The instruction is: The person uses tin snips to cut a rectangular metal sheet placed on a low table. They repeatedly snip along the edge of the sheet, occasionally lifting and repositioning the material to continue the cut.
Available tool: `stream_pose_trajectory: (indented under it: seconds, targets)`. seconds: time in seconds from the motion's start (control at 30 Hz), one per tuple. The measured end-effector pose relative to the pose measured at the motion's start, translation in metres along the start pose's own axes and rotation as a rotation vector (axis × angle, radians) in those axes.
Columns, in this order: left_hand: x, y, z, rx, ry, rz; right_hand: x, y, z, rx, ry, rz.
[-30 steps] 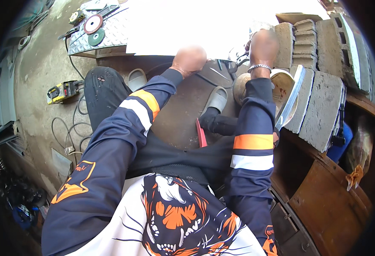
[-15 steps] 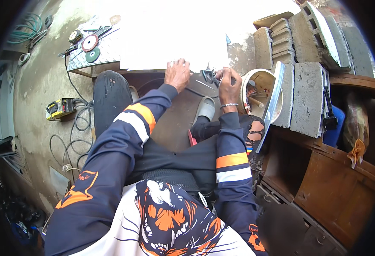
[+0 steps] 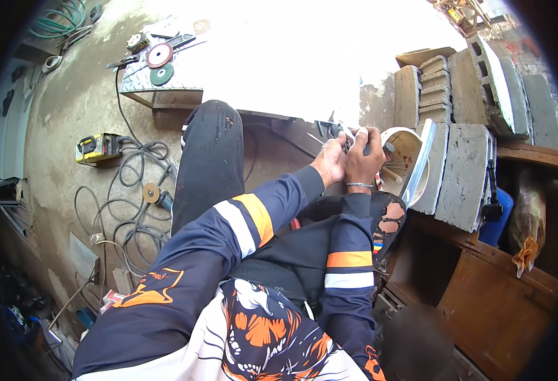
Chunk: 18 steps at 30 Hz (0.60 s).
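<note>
Small dark piece [image 3: 347, 145] pinched in my right hand [image 3: 365, 155], left hand [image 3: 331, 160] right up against it.
Piece sits between the hands, just off the near edge of the glare-white worktop [image 3: 279, 76]; fingers hide most of it, so can't tell the shape. Left fingers curled in; can't tell if they grip. Bucket [image 3: 407, 141] just right of my right hand, shiny strip [image 3: 422, 159] across its right side, concrete blocks [image 3: 460, 178] beyond. Red-rimmed disc [image 3: 159, 56] and green disc [image 3: 161, 75] at the worktop's left end.
</note>
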<state>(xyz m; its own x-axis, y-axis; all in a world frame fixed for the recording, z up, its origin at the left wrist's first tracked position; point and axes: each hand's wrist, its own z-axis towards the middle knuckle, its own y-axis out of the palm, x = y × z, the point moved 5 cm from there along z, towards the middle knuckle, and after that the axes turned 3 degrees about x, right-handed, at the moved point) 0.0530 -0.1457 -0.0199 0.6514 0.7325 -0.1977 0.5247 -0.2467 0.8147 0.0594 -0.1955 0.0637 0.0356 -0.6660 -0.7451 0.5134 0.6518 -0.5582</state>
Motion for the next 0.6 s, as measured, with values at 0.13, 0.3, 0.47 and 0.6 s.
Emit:
stream_pose_trajectory:
  seconds: [0.13, 0.3, 0.47, 0.6]
  targets:
    - [-0.002, 0.012, -0.013, -0.002, -0.055, -0.006, -0.007, -0.002, 0.006, 0.026, -0.035, 0.038]
    - [-0.001, -0.034, 0.022, -0.368, -0.167, 0.123, 0.009, 0.002, 0.027, 0.0, 0.183, 0.083]
    - [-0.021, 0.001, 0.019, 0.013, -0.115, 0.197, 0.007, -0.009, 0.031, 0.042, 0.14, 0.041]
    - [-0.008, -0.018, 0.05, -0.247, -0.083, 0.172, 0.001, -0.012, 0.026, 0.066, 0.082, 0.05]
